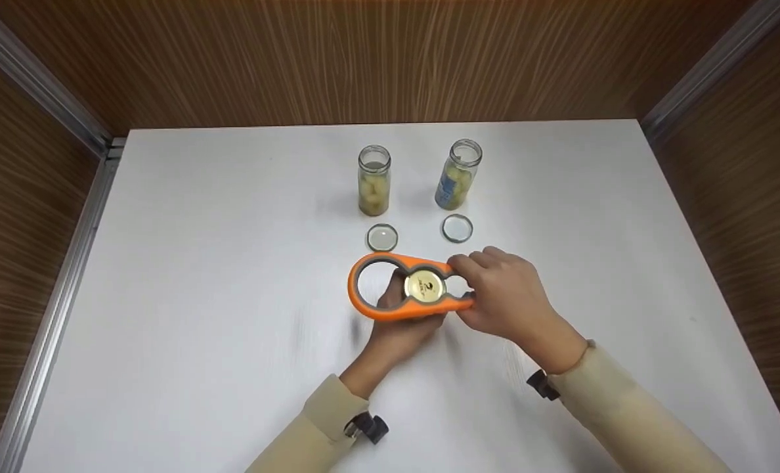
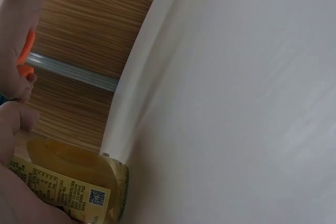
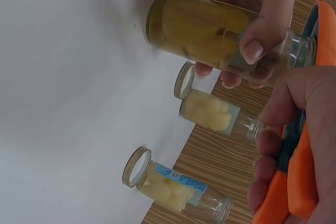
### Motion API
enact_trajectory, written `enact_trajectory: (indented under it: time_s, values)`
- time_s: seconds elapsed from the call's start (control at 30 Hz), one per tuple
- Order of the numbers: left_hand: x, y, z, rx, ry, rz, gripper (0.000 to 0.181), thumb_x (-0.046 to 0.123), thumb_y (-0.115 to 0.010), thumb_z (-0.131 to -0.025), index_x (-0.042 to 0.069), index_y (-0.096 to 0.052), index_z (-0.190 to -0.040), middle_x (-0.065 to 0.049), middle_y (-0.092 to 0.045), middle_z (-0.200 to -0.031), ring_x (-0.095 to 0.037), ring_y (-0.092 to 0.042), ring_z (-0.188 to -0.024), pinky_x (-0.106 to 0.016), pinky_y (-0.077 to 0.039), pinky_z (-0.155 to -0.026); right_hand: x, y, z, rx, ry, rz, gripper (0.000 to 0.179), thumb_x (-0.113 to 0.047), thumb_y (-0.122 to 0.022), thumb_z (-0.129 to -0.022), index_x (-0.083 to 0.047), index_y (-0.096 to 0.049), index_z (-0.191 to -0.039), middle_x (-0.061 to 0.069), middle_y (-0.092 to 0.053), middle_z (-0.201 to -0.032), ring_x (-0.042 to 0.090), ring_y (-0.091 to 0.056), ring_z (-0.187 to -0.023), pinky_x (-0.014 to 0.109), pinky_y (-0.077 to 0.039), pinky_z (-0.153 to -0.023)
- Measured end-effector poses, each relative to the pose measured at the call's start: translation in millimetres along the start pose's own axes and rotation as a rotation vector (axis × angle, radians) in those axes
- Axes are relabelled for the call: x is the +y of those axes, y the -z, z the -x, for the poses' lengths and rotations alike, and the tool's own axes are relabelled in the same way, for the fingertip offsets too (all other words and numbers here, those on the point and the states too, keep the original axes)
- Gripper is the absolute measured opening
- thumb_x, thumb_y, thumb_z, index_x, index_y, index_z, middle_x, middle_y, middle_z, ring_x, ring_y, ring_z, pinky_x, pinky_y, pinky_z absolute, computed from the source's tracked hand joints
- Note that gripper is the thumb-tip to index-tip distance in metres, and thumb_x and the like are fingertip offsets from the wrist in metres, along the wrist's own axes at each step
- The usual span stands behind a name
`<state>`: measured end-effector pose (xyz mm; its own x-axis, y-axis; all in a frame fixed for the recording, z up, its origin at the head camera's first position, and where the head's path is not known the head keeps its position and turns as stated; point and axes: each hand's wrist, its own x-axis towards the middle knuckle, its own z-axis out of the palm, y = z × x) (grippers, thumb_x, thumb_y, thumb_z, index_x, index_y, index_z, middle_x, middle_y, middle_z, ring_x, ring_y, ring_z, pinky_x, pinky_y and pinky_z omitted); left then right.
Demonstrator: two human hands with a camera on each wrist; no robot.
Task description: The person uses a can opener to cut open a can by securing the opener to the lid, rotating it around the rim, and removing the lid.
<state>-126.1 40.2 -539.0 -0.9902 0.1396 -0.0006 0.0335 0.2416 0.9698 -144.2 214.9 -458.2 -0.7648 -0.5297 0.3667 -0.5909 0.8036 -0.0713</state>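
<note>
My left hand (image 1: 400, 336) grips a glass jar (image 3: 197, 27) of yellowish fruit pieces around its side. A printed label with a square code shows on this jar in the left wrist view. Above it, my right hand (image 1: 505, 292) holds the handle end of an orange and grey jar opener (image 1: 423, 309). The opener's middle opening encircles a gold lid (image 1: 425, 286) at the jar's top; its larger ring extends left. Whether the lid still sits tight on the threads is hidden. I cannot tell if the jar's base touches the table.
Two lidless glass jars, a left one (image 1: 373, 190) and a right one (image 1: 454, 187), stand upright toward the back, with pale pieces inside. A left lid (image 1: 382, 238) and a right lid (image 1: 457, 228) lie before them on the white table (image 1: 199, 295). Wood-patterned panels (image 1: 364, 59) enclose it.
</note>
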Motion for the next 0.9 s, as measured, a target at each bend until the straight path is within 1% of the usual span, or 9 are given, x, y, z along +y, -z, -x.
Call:
enact_trajectory:
  time_s: [0.07, 0.17, 0.27, 0.33, 0.43, 0.6, 0.73, 0.8, 0.9]
  values:
    - [-0.6, 1.9, -0.5, -0.023, -0.003, 0.019, 0.070, 0.027, -0.080, -0.081, 0.022, -0.041, -0.139, 0.016, -0.059, -0.124, -0.005, -0.057, -0.105, -0.027, -0.050, -0.090, 0.0, -0.2, -0.4, 0.000, 0.000, -0.003, 0.033, -0.014, -0.068, -0.063, -0.017, -0.067, -0.096, -0.006, -0.057, -0.067, 0.016, -0.046, -0.059, 0.029, -0.035, -0.049]
    - [-0.9, 4.5, -1.4, -0.051, 0.001, 0.004, 0.069, 0.025, -0.079, -0.080, 0.021, -0.041, -0.138, 0.015, -0.061, -0.121, -0.007, -0.057, -0.099, -0.028, -0.050, -0.085, 0.6, -1.3, -0.3, 0.007, 0.001, -0.007, 0.032, -0.014, -0.068, -0.064, -0.016, -0.067, -0.095, -0.007, -0.055, -0.066, 0.016, -0.046, -0.059, 0.028, -0.035, -0.049]
    - [-1.2, 7.2, -3.8, -0.081, -0.002, -0.072, 0.068, 0.026, -0.076, -0.081, 0.022, -0.041, -0.139, 0.016, -0.059, -0.122, -0.006, -0.056, -0.100, -0.027, -0.049, -0.087, 0.6, -1.6, -0.3, 0.010, 0.006, -0.009, 0.032, -0.013, -0.068, -0.064, -0.017, -0.067, -0.096, -0.007, -0.056, -0.066, 0.016, -0.046, -0.059, 0.028, -0.035, -0.048]
    - [-1.7, 9.0, -6.4, -0.102, -0.025, -0.108, 0.065, 0.026, -0.074, -0.083, 0.024, -0.043, -0.140, 0.017, -0.057, -0.124, -0.004, -0.055, -0.105, -0.027, -0.048, -0.092, 0.6, -1.3, -0.4, 0.009, 0.008, -0.011, 0.032, -0.013, -0.068, -0.065, -0.017, -0.067, -0.096, -0.007, -0.056, -0.066, 0.015, -0.047, -0.059, 0.028, -0.035, -0.048]
    - [-3.3, 11.4, -9.8, -0.143, -0.064, -0.074, 0.061, 0.021, -0.072, -0.084, 0.025, -0.046, -0.140, 0.016, -0.056, -0.128, -0.003, -0.054, -0.113, -0.027, -0.046, -0.098, 0.6, -0.8, -0.7, 0.004, 0.006, -0.014, 0.032, -0.014, -0.067, -0.066, -0.017, -0.067, -0.097, -0.007, -0.056, -0.067, 0.015, -0.047, -0.060, 0.028, -0.036, -0.049]
    - [-5.6, 16.7, -13.3, -0.188, -0.122, -0.030, 0.059, 0.014, -0.070, -0.082, 0.024, -0.051, -0.137, 0.016, -0.058, -0.126, -0.003, -0.054, -0.112, -0.024, -0.045, -0.098, 1.2, -2.0, -1.4, 0.012, 0.008, -0.013, 0.031, -0.014, -0.067, -0.065, -0.017, -0.067, -0.096, -0.007, -0.056, -0.067, 0.015, -0.047, -0.060, 0.028, -0.036, -0.049]
    - [-7.8, 22.4, -17.3, -0.247, -0.193, 0.018, 0.063, 0.006, -0.069, -0.081, 0.025, -0.053, -0.138, 0.016, -0.059, -0.128, -0.004, -0.054, -0.116, -0.024, -0.043, -0.101, 1.3, -3.9, -1.9, 0.027, 0.015, -0.007, 0.031, -0.013, -0.066, -0.065, -0.017, -0.067, -0.095, -0.008, -0.056, -0.066, 0.015, -0.047, -0.059, 0.028, -0.036, -0.048]
    - [-8.6, 25.3, -19.1, -0.278, -0.229, 0.016, 0.065, 0.005, -0.068, -0.080, 0.026, -0.053, -0.140, 0.016, -0.058, -0.131, -0.004, -0.053, -0.119, -0.025, -0.042, -0.104, 1.3, -4.2, -2.1, 0.030, 0.015, -0.008, 0.031, -0.013, -0.067, -0.065, -0.017, -0.067, -0.095, -0.008, -0.057, -0.066, 0.015, -0.047, -0.059, 0.028, -0.036, -0.048]
    - [-10.2, 28.8, -21.7, -0.320, -0.243, 0.016, 0.067, 0.004, -0.068, -0.081, 0.024, -0.051, -0.143, 0.014, -0.057, -0.134, -0.004, -0.052, -0.121, -0.025, -0.041, -0.105, 1.4, -4.8, -2.4, 0.028, 0.014, -0.008, 0.031, -0.013, -0.067, -0.065, -0.016, -0.067, -0.096, -0.007, -0.057, -0.067, 0.015, -0.047, -0.059, 0.028, -0.036, -0.048]
